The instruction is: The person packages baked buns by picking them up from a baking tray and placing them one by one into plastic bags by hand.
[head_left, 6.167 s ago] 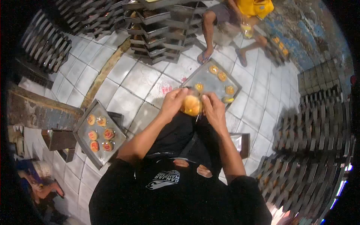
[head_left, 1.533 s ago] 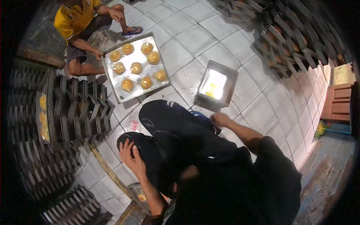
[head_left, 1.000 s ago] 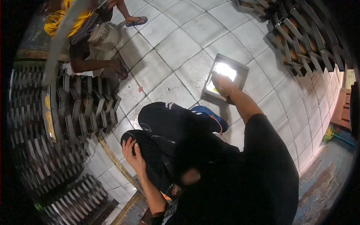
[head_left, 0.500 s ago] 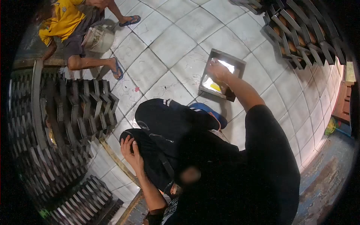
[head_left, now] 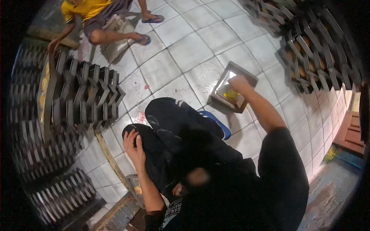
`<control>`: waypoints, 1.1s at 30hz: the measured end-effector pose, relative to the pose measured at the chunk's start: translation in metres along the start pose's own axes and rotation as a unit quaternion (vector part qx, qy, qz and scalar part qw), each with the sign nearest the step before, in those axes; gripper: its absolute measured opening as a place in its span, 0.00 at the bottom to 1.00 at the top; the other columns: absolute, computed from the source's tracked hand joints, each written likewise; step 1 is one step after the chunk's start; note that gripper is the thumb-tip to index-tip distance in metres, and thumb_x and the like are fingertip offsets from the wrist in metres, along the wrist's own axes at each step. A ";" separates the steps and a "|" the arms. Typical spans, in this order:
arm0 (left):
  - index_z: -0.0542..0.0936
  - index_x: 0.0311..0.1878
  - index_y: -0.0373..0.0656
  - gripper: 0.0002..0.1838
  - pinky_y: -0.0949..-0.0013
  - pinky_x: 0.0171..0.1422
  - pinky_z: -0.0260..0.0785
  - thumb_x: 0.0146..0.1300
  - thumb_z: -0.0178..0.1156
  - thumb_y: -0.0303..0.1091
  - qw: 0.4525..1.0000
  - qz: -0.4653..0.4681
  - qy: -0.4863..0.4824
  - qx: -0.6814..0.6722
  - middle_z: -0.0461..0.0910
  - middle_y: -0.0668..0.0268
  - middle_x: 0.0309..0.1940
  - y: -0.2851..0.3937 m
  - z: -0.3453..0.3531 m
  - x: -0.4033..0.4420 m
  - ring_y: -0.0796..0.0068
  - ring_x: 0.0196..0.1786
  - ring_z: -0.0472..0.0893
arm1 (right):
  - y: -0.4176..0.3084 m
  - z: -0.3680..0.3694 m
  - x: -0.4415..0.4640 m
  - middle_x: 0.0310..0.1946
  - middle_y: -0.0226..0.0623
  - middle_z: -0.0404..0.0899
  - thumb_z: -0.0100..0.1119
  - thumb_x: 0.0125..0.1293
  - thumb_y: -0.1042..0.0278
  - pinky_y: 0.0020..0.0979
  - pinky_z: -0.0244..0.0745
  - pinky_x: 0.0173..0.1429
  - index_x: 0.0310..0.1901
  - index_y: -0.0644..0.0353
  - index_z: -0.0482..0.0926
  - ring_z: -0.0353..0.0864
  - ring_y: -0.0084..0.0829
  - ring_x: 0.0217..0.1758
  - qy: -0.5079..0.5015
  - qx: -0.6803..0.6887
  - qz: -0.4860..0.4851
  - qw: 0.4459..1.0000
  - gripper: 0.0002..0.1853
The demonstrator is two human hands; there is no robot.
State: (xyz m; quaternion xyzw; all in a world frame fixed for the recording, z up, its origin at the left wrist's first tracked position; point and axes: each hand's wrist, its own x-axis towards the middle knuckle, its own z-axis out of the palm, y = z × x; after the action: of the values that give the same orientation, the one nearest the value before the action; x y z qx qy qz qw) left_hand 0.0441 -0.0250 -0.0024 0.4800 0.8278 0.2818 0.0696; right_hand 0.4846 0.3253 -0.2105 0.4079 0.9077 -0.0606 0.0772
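On the dark cloth over my knee rests my left hand (head_left: 134, 145), its fingers spread and holding nothing. My right hand (head_left: 239, 84) reaches into a grey metal box (head_left: 250, 78) on the tiled floor, with its fingers bent downward. Whatever those fingers hold, if anything, is hidden. A yellow item (head_left: 230, 93) and a shiny, clear-looking surface show inside the box just below my right hand. A blue sandal (head_left: 220, 124) is on the foot beside the box.
Stacked trays (head_left: 83, 94) stand at the left, and a person in yellow (head_left: 92, 9) touches their top. More stacked trays with buns (head_left: 316, 54) are at the upper right. A bucket (head_left: 119, 29) stands by the person's legs. A wooden piece (head_left: 350, 133) is at the far right.
The large tray of rolls has gone from the floor area onto the left stack, where the person's hand now is. My right hand has moved into the metal box; my left hand has stayed on the knee.
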 end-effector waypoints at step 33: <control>0.81 0.62 0.39 0.19 0.42 0.80 0.50 0.71 0.57 0.33 0.992 0.046 0.021 -0.119 0.75 0.49 0.68 0.006 -0.047 -0.112 0.42 0.76 0.65 | -0.358 -0.189 -0.040 0.40 0.40 0.83 0.68 0.71 0.55 0.32 0.77 0.46 0.56 0.63 0.77 0.81 0.26 0.43 -0.159 0.626 -0.214 0.733 0.22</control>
State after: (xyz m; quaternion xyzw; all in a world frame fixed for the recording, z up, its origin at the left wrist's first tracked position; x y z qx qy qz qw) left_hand 0.0895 -0.1345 0.0227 0.4997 0.7666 0.3918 0.0957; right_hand 0.2254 0.0930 -0.0005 0.1431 0.7022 -0.6942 -0.0676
